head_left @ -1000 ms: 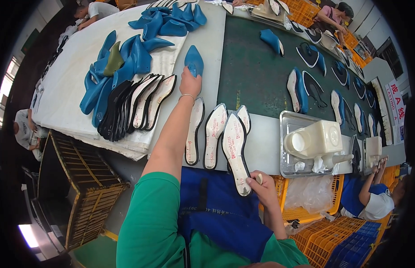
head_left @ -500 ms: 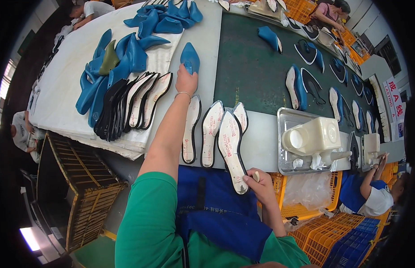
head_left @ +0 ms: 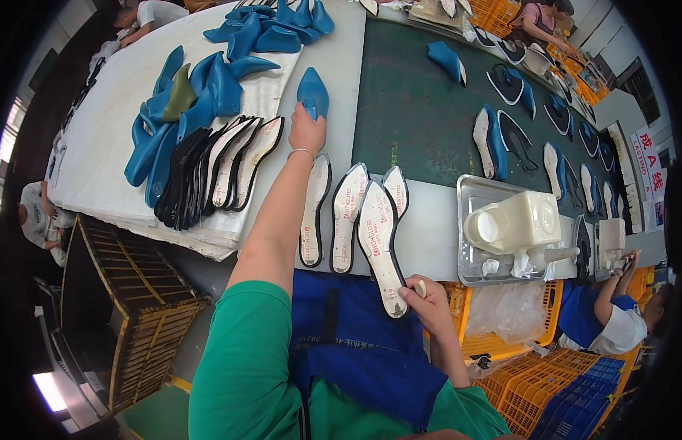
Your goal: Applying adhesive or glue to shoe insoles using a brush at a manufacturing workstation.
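Across the white tabletop (head_left: 435,233), little has moved in the last second, so work seems no further along. Left hand (head_left: 308,133) grips a blue shoe form (head_left: 312,89) there; right hand (head_left: 430,303) pinches an insole (head_left: 380,246) overhanging the near edge.

Cannot fully see the blue last (head_left: 312,89) behind the left hand (head_left: 308,133), nor the rear insole (head_left: 397,189) behind the front insole (head_left: 380,235).
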The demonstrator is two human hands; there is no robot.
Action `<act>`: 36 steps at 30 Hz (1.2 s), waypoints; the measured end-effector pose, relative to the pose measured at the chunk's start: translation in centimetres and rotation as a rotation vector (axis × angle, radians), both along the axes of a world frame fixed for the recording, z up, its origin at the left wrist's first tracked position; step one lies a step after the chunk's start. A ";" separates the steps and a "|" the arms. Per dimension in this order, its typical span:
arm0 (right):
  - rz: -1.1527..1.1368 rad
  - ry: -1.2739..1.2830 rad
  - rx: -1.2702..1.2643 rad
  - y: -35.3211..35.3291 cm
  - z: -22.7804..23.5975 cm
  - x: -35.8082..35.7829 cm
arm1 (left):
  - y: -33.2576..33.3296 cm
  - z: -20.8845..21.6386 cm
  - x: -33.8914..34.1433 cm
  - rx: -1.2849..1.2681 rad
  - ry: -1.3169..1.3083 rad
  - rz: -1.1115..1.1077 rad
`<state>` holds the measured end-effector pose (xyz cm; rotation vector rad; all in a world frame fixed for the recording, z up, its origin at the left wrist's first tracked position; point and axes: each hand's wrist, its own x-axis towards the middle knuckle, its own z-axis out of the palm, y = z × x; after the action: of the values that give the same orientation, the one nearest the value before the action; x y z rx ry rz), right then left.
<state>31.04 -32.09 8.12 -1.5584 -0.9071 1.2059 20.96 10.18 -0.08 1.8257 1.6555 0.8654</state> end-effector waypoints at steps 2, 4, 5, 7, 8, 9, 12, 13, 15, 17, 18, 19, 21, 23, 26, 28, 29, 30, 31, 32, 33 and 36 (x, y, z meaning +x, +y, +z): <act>0.005 -0.011 -0.008 0.0 -0.1 0.0 | 0.0 0.0 0.0 -0.002 0.005 0.002; 0.006 -0.016 -0.005 0.0 0.0 0.0 | 0.1 0.1 0.0 -0.011 0.006 0.006; 0.008 -0.020 -0.002 0.1 0.0 0.0 | 0.1 0.0 0.0 -0.010 0.006 0.006; 0.006 -0.014 -0.009 0.1 -0.1 0.0 | 0.2 0.0 0.0 -0.006 0.006 0.007; 0.003 -0.009 -0.016 0.1 -0.1 0.0 | 0.3 0.0 0.0 -0.003 0.006 0.007; 0.004 -0.009 -0.012 0.1 0.0 0.0 | 0.3 0.0 0.0 0.003 0.002 0.006; 0.008 -0.013 -0.018 0.1 0.0 -0.1 | 0.2 -0.2 0.0 0.024 -0.004 0.007; -0.002 0.003 -0.020 0.0 -0.1 -0.1 | 0.1 -0.3 0.0 0.028 -0.003 0.005; -0.010 -0.003 0.009 -0.1 -0.5 -0.2 | -0.1 -0.1 0.0 0.032 -0.014 0.015; -0.014 0.013 0.012 0.0 -0.3 -0.3 | -0.2 0.0 0.0 0.017 -0.013 0.009; -0.023 0.028 0.005 0.0 -0.1 -0.4 | -0.3 0.0 0.0 0.017 -0.017 0.011; -0.015 0.016 0.012 0.0 -0.1 -0.4 | -0.2 -0.1 0.1 0.023 -0.018 0.014; -0.013 0.028 0.013 -0.1 -0.2 -0.3 | -0.1 -0.3 0.0 0.022 -0.019 0.015; -0.013 0.041 0.012 -0.1 -0.3 -0.3 | 0.0 -0.4 0.0 0.022 -0.013 0.016; -0.006 0.039 0.004 -0.1 -0.3 -0.3 | 0.0 -0.2 -0.1 0.018 -0.008 0.016; -0.008 0.038 -0.021 0.0 -0.4 -0.3 | -0.1 -0.1 -0.3 0.020 -0.008 0.019; -0.010 0.034 -0.015 0.0 -0.4 -0.2 | -0.1 0.0 -0.2 0.017 -0.013 0.015; -0.012 0.033 -0.013 -0.1 -0.4 -0.2 | -0.1 0.1 0.0 0.015 -0.018 0.012; -0.014 0.032 -0.011 -0.1 -0.4 -0.2 | -0.2 0.3 0.1 0.021 -0.022 0.011; -0.011 0.033 -0.007 -0.1 -0.5 -0.2 | -0.2 0.3 0.1 0.016 -0.018 0.011; -0.011 0.034 -0.010 -0.1 -0.5 -0.2 | -0.2 0.3 0.1 0.010 -0.014 0.011; -0.014 0.039 -0.010 0.0 -0.7 -0.3 | -0.4 0.5 0.0 0.009 -0.010 0.013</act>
<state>30.76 -32.14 7.46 -1.5418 -0.8652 1.2283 20.96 9.80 0.41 1.8160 1.6612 0.8869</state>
